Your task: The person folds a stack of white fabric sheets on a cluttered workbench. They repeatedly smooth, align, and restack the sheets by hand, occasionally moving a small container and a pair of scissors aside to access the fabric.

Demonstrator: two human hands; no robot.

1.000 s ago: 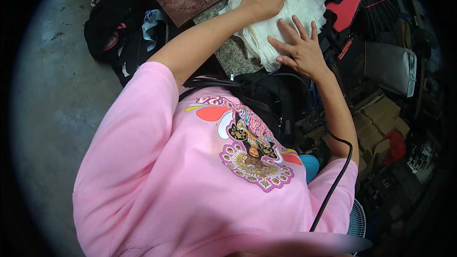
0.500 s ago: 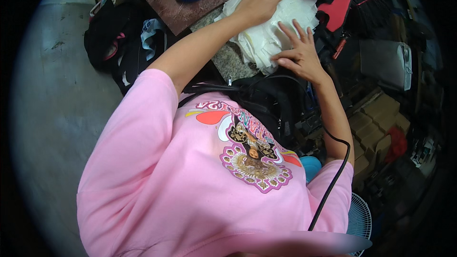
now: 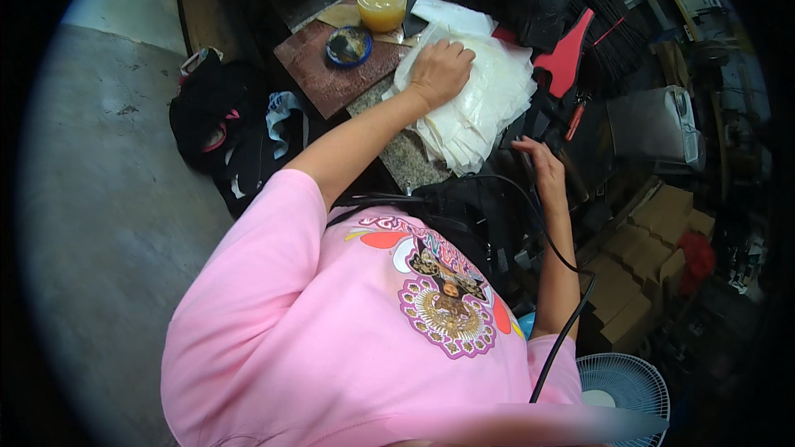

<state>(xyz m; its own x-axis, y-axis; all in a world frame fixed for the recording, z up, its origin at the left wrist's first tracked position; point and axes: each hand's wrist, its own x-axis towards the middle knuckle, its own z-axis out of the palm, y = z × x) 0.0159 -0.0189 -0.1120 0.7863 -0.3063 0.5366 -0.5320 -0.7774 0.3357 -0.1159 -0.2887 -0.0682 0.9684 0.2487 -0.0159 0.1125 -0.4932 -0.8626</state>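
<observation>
On your left, beside the grey floor, you have a black heap with pink touches and a light-blue strip lying against it. Over on your right stand a silver-grey case, brown cardboard boxes with a bundled red item beside them, and, nearer you, a round fan.

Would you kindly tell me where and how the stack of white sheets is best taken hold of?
I would pinch the lower-right edge of the white sheets, coming in from the right: the thin layers look fanned out there, and the right hand is near that side. The left hand covers the upper-left part, so that seems less handy.
</observation>
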